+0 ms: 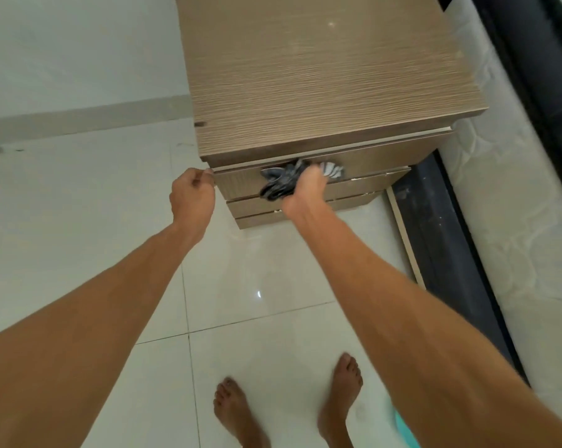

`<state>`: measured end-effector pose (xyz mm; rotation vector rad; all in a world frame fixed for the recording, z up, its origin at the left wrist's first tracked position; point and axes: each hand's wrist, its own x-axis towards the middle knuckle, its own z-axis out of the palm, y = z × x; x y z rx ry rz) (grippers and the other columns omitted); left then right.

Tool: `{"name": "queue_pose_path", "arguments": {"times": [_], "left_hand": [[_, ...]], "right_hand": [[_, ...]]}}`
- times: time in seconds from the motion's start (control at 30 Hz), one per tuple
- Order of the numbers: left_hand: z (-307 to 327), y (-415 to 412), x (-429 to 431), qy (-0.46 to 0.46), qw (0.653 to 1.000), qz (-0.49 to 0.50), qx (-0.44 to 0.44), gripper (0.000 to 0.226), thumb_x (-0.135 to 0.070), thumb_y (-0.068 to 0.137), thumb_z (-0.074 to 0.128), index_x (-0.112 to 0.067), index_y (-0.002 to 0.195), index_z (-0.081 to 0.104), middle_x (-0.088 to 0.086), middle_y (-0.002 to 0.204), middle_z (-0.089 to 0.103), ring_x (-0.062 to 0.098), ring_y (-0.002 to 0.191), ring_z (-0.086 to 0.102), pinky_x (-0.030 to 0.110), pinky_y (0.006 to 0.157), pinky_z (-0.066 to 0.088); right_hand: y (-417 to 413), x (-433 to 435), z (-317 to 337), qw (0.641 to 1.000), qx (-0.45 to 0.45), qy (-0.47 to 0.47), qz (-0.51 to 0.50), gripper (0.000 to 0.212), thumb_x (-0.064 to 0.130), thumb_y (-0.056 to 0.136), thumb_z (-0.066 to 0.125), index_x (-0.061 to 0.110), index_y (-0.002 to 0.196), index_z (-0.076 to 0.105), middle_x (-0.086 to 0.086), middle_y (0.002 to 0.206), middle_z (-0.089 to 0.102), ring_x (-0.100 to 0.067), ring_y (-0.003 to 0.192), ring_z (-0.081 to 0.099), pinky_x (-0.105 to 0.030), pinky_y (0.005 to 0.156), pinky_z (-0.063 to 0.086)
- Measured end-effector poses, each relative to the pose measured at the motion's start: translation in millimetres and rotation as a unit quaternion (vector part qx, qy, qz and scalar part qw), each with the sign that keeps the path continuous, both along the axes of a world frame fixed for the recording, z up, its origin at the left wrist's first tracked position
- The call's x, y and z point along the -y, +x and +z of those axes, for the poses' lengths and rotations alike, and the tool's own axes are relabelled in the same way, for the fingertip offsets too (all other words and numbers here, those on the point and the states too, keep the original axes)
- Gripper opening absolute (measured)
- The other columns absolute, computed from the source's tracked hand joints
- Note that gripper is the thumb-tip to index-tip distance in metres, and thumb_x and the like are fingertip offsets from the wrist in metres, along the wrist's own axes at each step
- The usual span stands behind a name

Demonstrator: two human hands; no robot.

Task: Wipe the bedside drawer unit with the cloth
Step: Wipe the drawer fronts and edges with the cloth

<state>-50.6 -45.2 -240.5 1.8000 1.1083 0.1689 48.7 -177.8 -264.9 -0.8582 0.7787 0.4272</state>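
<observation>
The bedside drawer unit (321,79) is a brown wood-grain cabinet with three stacked drawer fronts, seen from above. My right hand (305,189) is shut on a bunched grey and white striped cloth (283,181) and presses it against the top drawer front, just below the unit's top edge. My left hand (192,197) has its fingers curled at the left corner of the top drawer front, touching its edge. The cloth's far end pokes out to the right of my right hand.
A bed with a white mattress (515,205) and a dark frame (441,221) stands right of the unit. White glossy floor tiles (111,221) lie in front and to the left. My bare feet (289,409) stand on the floor below. A white wall (79,53) is behind.
</observation>
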Motion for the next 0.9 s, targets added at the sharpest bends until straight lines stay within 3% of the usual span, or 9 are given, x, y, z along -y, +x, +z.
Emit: {"name": "queue_pose_path", "arguments": {"times": [0.1, 0.2, 0.33, 0.43, 0.53, 0.6, 0.7, 0.77, 0.9], "left_hand": [[1.0, 1.3, -5.8, -0.010, 1.000, -0.005, -0.006, 0.023, -0.031, 0.097, 0.052, -0.013, 0.098, 0.067, -0.001, 0.083, 0.062, 0.008, 0.065, 0.050, 0.022, 0.056, 0.036], [2.8, 1.6, -11.1, -0.021, 1.000, -0.022, -0.004, 0.022, -0.030, 0.095, 0.054, -0.013, 0.098, 0.067, 0.001, 0.089, 0.066, 0.016, 0.079, 0.059, 0.023, 0.068, 0.041], [4.8, 3.5, -13.0, -0.043, 0.999, -0.028, -0.008, 0.024, -0.027, 0.095, 0.054, -0.011, 0.104, 0.067, 0.001, 0.097, 0.067, 0.018, 0.089, 0.057, 0.027, 0.077, 0.039], [3.5, 3.3, -7.2, -0.056, 0.998, -0.011, -0.001, 0.022, -0.026, 0.095, 0.050, -0.013, 0.105, 0.064, -0.003, 0.089, 0.062, 0.014, 0.080, 0.054, 0.026, 0.071, 0.040], [-2.2, 3.3, 3.7, -0.064, 0.997, 0.016, 0.026, 0.018, -0.029, 0.094, 0.046, -0.015, 0.101, 0.055, -0.003, 0.085, 0.059, 0.016, 0.080, 0.053, 0.029, 0.069, 0.042], [-7.7, 3.4, 9.1, -0.059, 0.996, 0.033, 0.053, 0.016, -0.030, 0.094, 0.044, -0.016, 0.099, 0.052, 0.004, 0.096, 0.064, 0.020, 0.088, 0.059, 0.034, 0.074, 0.045], [-15.1, 5.6, 12.0, -0.044, 0.994, 0.046, 0.086, 0.016, -0.031, 0.091, 0.041, -0.017, 0.093, 0.050, 0.012, 0.104, 0.066, 0.028, 0.098, 0.064, 0.040, 0.082, 0.051], [-18.6, 6.3, 10.8, -0.033, 0.993, 0.045, 0.100, 0.018, -0.035, 0.087, 0.040, -0.020, 0.090, 0.048, 0.014, 0.104, 0.066, 0.031, 0.099, 0.065, 0.047, 0.088, 0.051], [-27.0, 9.1, 7.4, 0.002, 0.988, 0.037, 0.149, 0.015, -0.037, 0.082, 0.041, -0.024, 0.078, 0.045, 0.015, 0.094, 0.064, 0.032, 0.090, 0.064, 0.052, 0.085, 0.051]], "right_hand": [[-33.1, -43.3, 6.6, 0.993, -0.067, 0.066, 0.076, 0.037, 0.006, 0.098, 0.029, 0.000, 0.126, 0.053, -0.023, 0.110, 0.067, -0.034, 0.078, 0.072, -0.045, 0.070, 0.060], [-50.4, -66.4, -1.9, 0.979, -0.087, 0.076, 0.168, 0.037, 0.014, 0.101, 0.036, -0.002, 0.126, 0.059, -0.020, 0.117, 0.067, -0.031, 0.090, 0.068, -0.045, 0.084, 0.057], [-50.4, -27.3, -21.2, 0.975, -0.078, 0.023, 0.206, 0.030, 0.019, 0.105, 0.031, 0.002, 0.110, 0.055, -0.018, 0.092, 0.063, -0.022, 0.045, 0.061, -0.026, 0.037, 0.049], [-27.8, 38.8, -28.0, 0.991, -0.030, -0.066, 0.110, 0.036, 0.021, 0.105, 0.033, 0.000, 0.132, 0.045, -0.027, 0.117, 0.065, -0.033, 0.067, 0.067, -0.041, 0.042, 0.056], [11.6, 107.1, -6.1, 0.990, 0.043, -0.120, -0.057, 0.033, 0.021, 0.105, 0.033, 0.014, 0.136, 0.043, -0.017, 0.125, 0.062, -0.037, 0.100, 0.068, -0.052, 0.084, 0.056], [30.8, 130.6, 8.8, 0.976, 0.087, -0.174, -0.101, 0.042, 0.017, 0.106, 0.030, 0.020, 0.148, 0.035, -0.011, 0.134, 0.054, -0.030, 0.113, 0.058, -0.046, 0.102, 0.045], [41.0, 117.5, 8.1, 0.947, 0.132, -0.275, -0.103, 0.055, 0.007, 0.103, 0.033, 0.020, 0.156, 0.021, -0.010, 0.143, 0.047, -0.027, 0.120, 0.052, -0.033, 0.109, 0.037], [30.1, 90.5, 0.6, 0.928, 0.138, -0.333, -0.097, 0.061, 0.005, 0.101, 0.039, 0.019, 0.156, 0.018, -0.013, 0.151, 0.037, -0.028, 0.129, 0.047, -0.015, 0.098, 0.032], [-10.5, 31.0, -28.4, 0.916, 0.177, -0.350, -0.084, 0.067, 0.009, 0.098, 0.044, 0.022, 0.157, 0.014, -0.019, 0.149, 0.027, -0.035, 0.122, 0.047, -0.020, 0.089, 0.030]]}}
